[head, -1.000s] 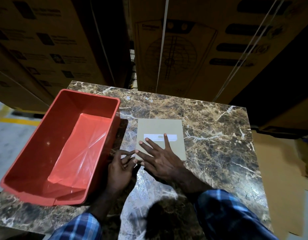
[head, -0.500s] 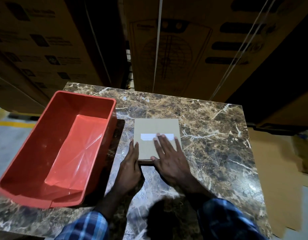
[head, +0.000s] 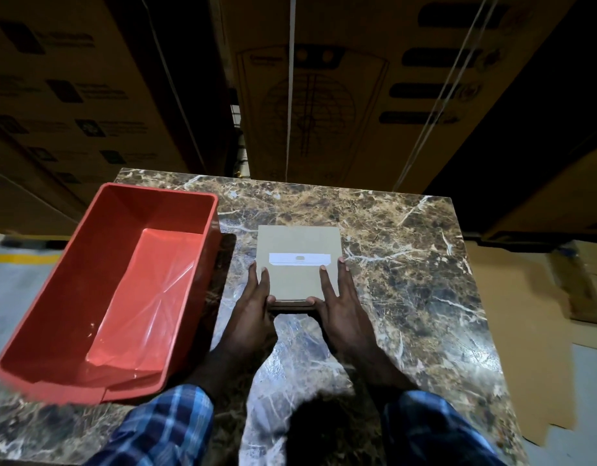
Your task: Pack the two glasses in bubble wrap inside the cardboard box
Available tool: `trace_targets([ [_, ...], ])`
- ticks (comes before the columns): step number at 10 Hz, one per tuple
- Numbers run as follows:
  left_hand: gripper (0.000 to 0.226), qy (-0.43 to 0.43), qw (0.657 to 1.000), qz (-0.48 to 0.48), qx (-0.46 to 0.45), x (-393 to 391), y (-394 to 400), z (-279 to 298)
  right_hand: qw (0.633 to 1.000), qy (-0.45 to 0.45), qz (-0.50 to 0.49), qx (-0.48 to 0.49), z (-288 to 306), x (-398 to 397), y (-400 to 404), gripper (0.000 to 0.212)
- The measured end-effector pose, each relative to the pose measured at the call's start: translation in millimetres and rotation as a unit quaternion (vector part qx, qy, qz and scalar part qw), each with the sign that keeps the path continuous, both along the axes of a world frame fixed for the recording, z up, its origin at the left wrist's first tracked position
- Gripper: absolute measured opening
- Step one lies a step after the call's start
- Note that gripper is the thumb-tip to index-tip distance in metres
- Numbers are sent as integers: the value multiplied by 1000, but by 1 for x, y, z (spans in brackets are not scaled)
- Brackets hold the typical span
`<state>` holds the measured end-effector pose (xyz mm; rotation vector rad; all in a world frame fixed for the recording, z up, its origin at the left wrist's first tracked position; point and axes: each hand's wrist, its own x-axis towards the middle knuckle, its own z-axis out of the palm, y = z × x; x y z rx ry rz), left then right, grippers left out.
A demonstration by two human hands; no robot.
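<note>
Closing stage, I reckon: left hand [head: 253, 304] & right hand [head: 339, 302], fingers straight, press flat brown cardboard box [head: 299, 243] between them; white label strip [head: 299, 258] just past fingertips. Next: prob. press flap down.

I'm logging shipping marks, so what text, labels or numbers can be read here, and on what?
None can be read.
White label on the small cardboard box: its mark is too small to read.
Dark print blocks on the big cartons behind the table: blurred.
Fan drawing and dark bars on the middle carton: wording blurred.
</note>
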<state>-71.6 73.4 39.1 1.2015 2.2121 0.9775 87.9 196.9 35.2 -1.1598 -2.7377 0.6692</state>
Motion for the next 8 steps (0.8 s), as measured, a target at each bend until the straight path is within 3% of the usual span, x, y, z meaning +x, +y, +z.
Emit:
trace_targets([
  [2, 71, 16, 999, -49, -4, -12, 23, 5, 999, -28, -38, 16, -1, -11, 12, 60],
  [4, 94, 120, 980, -119, -102, -23, 29, -13, 998, -48, -39, 18, -3, -16, 0, 79],
  [6, 80, 125, 974, -153, -111, -28, 30, -8, 997, -70, -23, -18, 4, -14, 5, 72],
  [8, 63, 156, 977, -116, -89, -21, 24, -3, 997, -75, -16, 9, 10, -9, 4, 69],
])
